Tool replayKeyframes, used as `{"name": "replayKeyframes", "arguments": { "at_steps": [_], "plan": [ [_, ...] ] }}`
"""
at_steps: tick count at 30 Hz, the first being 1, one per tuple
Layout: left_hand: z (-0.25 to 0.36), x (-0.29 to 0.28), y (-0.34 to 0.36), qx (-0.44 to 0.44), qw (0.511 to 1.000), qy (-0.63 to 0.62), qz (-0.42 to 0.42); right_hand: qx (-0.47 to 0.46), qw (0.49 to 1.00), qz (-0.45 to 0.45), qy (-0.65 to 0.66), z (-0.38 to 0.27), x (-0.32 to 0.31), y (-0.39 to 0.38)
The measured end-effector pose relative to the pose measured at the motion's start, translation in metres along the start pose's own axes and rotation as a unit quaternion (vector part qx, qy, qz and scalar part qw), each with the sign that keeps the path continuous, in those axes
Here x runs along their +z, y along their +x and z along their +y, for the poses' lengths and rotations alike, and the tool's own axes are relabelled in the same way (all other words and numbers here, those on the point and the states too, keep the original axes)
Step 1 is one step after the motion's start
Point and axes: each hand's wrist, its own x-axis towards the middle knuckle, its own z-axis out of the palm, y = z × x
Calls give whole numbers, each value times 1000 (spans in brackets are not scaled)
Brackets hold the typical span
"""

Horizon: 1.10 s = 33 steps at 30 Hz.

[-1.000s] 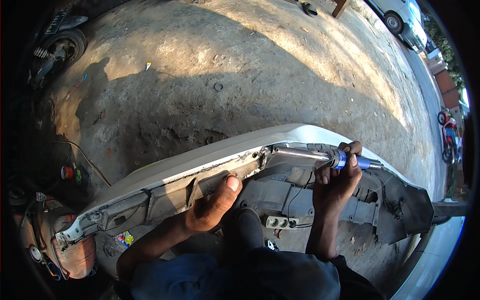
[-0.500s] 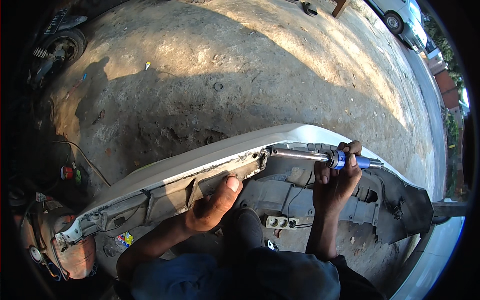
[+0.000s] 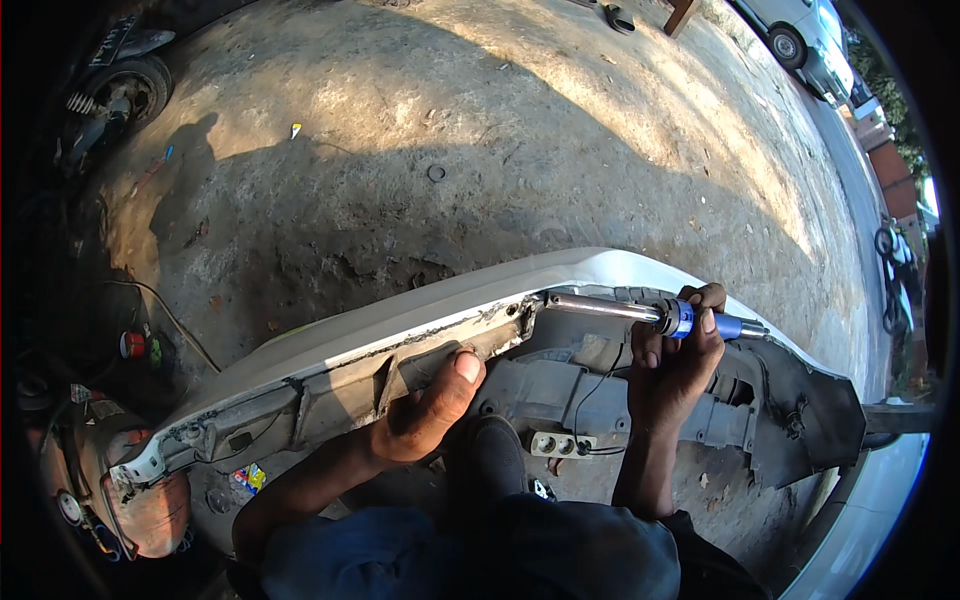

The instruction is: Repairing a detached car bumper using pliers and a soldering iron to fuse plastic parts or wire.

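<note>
A white bumper (image 3: 600,262) lies across in front of me, its grey inner side and ribs turned up toward me and dark grime along the edge. My left hand (image 3: 425,410) grips that inner side left of centre, thumb on top, other fingers mostly hidden. In my right hand (image 3: 680,365) is a blue-and-chrome cylindrical tool (image 3: 730,327), fingers wrapped round it. Its long metal tube points left, the end at or close to a bracket (image 3: 524,318) on the bumper's inner edge; contact is unclear. A thin black cable hangs below the right hand.
A power strip (image 3: 563,444) lies beside my shoe. A rusty orange tank with a gauge (image 3: 150,522) stands lower left, near a red can (image 3: 132,345). A motorbike wheel (image 3: 130,90) is upper left. A parked car (image 3: 810,50) and a road with a motorbike (image 3: 895,280) are at right.
My hands and the bumper stay nearly still, the tool shifting very slightly. On the road at right, the red motorbike left view and a dark-and-white one has appeared.
</note>
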Motion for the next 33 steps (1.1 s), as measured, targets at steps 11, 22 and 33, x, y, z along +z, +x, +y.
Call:
{"name": "replayKeyframes", "arguments": {
  "at_steps": [11, 22, 33],
  "plan": [
    [-1, -4, 0, 8, 1000, 0, -18, -12, 999, -52, -10, 0, 2, 1],
    [4, -1, -4, 8, 999, -9, -31, -30, 999, 5, -17, -6, 2, -1],
    [1, -7, 1, -3, 999, 6, -35, -19, 1000, -2, -8, -1, 5, 2]
  ]
}}
